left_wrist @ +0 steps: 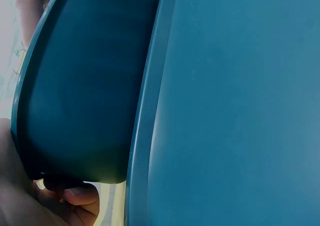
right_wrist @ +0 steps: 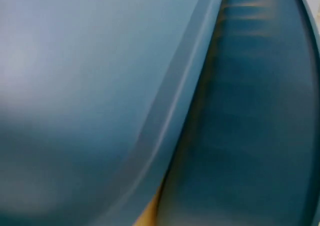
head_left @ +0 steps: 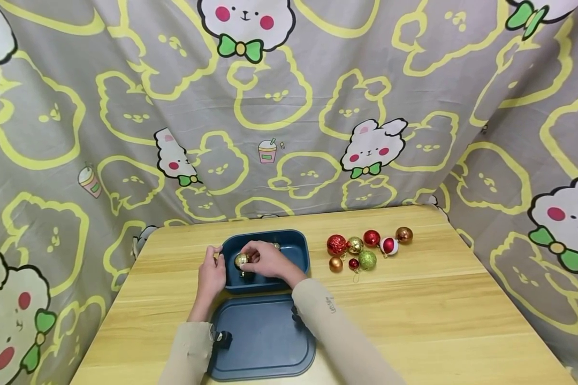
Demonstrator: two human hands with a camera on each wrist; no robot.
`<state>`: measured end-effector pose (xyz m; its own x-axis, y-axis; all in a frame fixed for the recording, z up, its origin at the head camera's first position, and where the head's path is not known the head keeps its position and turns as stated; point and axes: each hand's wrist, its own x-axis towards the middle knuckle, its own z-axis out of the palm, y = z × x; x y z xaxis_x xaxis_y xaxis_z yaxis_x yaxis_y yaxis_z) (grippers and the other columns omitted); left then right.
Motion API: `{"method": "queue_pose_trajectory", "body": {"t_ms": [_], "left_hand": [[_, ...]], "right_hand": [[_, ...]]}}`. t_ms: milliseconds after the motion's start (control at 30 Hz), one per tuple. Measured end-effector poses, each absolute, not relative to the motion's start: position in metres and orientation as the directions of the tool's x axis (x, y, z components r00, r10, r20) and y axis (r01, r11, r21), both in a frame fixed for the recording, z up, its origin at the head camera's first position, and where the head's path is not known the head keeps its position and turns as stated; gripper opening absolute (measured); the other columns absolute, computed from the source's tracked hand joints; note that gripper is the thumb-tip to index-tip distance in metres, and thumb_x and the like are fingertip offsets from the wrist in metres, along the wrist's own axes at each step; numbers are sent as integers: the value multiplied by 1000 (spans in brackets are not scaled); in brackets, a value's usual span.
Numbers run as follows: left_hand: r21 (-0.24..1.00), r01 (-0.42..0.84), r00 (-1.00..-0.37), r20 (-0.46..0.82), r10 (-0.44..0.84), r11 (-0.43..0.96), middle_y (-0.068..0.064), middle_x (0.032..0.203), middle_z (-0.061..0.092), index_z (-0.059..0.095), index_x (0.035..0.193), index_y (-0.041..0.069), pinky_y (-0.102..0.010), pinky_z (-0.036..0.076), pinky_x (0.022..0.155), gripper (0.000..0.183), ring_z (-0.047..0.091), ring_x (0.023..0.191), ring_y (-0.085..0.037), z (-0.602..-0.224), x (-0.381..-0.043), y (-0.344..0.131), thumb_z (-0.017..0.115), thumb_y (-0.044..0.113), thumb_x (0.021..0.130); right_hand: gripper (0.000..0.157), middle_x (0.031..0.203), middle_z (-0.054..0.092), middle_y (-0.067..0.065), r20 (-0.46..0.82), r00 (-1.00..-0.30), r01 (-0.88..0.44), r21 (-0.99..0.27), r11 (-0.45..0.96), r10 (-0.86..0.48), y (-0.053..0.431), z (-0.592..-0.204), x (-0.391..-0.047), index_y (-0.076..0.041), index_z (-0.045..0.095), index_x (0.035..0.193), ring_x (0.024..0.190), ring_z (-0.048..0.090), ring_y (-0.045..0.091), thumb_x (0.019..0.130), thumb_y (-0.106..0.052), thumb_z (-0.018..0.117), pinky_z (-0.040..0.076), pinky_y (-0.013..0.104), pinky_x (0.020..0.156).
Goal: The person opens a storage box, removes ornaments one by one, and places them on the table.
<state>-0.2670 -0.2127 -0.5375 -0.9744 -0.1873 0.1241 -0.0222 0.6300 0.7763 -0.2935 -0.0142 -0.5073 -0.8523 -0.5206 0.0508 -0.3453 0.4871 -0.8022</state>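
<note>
A deep blue box (head_left: 302, 262) stands near the back of the table. My left hand (head_left: 212, 271) grips its left end; in the left wrist view the left hand's fingers (left_wrist: 82, 196) curl against the outside of that end. Inside the box, toward its left side, my right hand (head_left: 268, 260) holds a shiny gold Christmas ball (head_left: 242, 260) between thumb and fingers. A smaller gold ball (head_left: 276, 246) shows behind that hand, partly hidden. The right wrist view has only the box (right_wrist: 250, 121) and its lid (right_wrist: 75, 86), blurred, without the hand.
The blue lid (head_left: 265, 342) lies flat in front of the box, under the forearms. To the box's right sit several Christmas balls: red glitter (head_left: 337, 244), gold (head_left: 355, 245), red (head_left: 371, 238), white-and-red (head_left: 389, 246), bronze (head_left: 404, 235), copper (head_left: 335, 263), green (head_left: 367, 260) and small red (head_left: 354, 263).
</note>
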Motion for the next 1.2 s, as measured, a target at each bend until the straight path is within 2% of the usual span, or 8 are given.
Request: {"method": "queue_pose_trajectory", "body": {"t_ms": [333,667,1200], "left_hand": [[771,-18,-972,137,-194,637,-11,77,50,52,137,9,-35,38,62,29,48,65,-25,-537,-267,-211,43,18,111],[767,-2,-971,153,-186,641,-10,76,49,52,137,7,-34,37,62,29,47,65,-24,-536,-265,-212,43,16,111],[768,-17,-971,140,-193,641,-9,76,48,51,138,8,-34,37,62,29,46,65,-23,-537,-266,-212,42,17,112]], "right_hand": [[30,115,69,-1,56,-837,-364,-799,479,-544,3,-489,-284,-18,70,123,94,64,8,95,-26,77,55,25,86],[30,119,69,-2,55,-839,-367,-792,488,-541,22,-486,-280,-22,69,124,98,65,8,95,-30,77,55,25,88],[31,117,69,2,98,-842,-375,-813,445,-530,66,-484,-279,-17,69,124,96,65,11,95,-22,78,56,27,88]]}}
